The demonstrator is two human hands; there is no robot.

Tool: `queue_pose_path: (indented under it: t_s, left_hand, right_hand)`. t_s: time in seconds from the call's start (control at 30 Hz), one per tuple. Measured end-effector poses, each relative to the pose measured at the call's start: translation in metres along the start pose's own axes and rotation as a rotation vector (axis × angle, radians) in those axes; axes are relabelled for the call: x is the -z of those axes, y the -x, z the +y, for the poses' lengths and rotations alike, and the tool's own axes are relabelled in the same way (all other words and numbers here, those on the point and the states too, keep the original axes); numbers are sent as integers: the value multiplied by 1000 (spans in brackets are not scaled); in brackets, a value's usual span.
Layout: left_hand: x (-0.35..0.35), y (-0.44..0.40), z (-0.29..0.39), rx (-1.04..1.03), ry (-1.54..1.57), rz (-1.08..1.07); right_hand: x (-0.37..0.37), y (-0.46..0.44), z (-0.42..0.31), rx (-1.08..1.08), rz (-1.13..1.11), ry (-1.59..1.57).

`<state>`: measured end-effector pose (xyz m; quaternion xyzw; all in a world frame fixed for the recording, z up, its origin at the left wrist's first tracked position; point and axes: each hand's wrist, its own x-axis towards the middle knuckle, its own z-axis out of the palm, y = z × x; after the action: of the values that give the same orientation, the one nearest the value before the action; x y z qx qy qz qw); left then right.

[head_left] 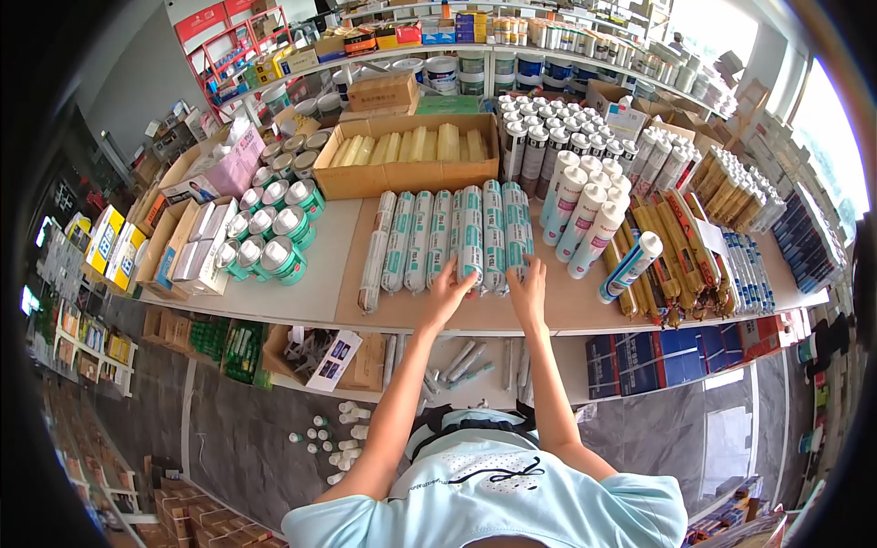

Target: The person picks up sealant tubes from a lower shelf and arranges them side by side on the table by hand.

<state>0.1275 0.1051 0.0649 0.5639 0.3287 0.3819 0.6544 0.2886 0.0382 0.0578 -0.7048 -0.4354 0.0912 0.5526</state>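
Note:
A row of white-and-teal sealant sausage packs [417,242] lies side by side on the brown board, long sides together. My left hand [449,290] is at the near end of one sealant sausage pack [470,228] in the right half of the row, thumb and fingers around its end. At the near end of the rightmost sealant sausage pack [517,219], my right hand [528,292] has its thumb on top and its fingers along the outer side. Between the hands lies another pack [493,233]. The undersides of both grips are hidden.
Behind the row stands a cardboard box [411,187] of yellowish sticks. White-capped cartridges [585,224] stand close to the right, with gold sausage packs [662,256] beyond. Green-and-white cans [283,256] are grouped at left. A lower shelf [585,365] runs under the table edge.

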Motion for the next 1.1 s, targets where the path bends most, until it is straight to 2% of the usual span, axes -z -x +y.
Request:
queue_pose_path:
  t_s: [0.07, 0.13, 0.3, 0.37, 0.47, 0.57, 0.7, 0.77, 0.8, 0.87, 0.9, 1.0, 1.1]
  left_hand:
    - [-2, 4, -6, 13, -48, -39]
    - [-1, 0, -24, -153, -43, -48]
    - [2, -2, -32, -236, -100, 2]
    - [6, -1, -19, -405, -636, 111]
    - [-1, 12, 6, -409, -790, 175]
    - [1, 8, -12, -459, -946, 251]
    - [-2, 7, -13, -449, -921, 274]
    - [-2, 6, -9, -378, -968, 239]
    - [1, 5, -5, -381, -969, 239]
    - [14, 4, 5, -354, -914, 67]
    - [14, 2, 24, -248, -871, 47]
    - [8, -15, 83, -642, -672, 133]
    - [4, -37, 108, -437, -74, 3]
  right_hand:
    - [2, 0, 3, -2, -11, 1]
    - [0, -1, 10, 44, 13, 10]
    - [2, 2, 5, 45, 17, 19]
    - [4, 3, 0, 7, 4, 19]
    - [3, 3, 0, 35, 6, 35]
    - [2, 5, -5, 27, 18, 43]
    - [3, 10, -11, 3, 17, 35]
    - [1, 10, -13, -8, 12, 38]
    - [0, 11, -13, -19, 16, 38]
    - [-1, 13, -12, -30, 26, 38]
    - [-1, 14, -12, -18, 29, 45]
    - [1, 15, -16, -19, 26, 45]
    - [-4, 16, -9, 10, 38, 53]
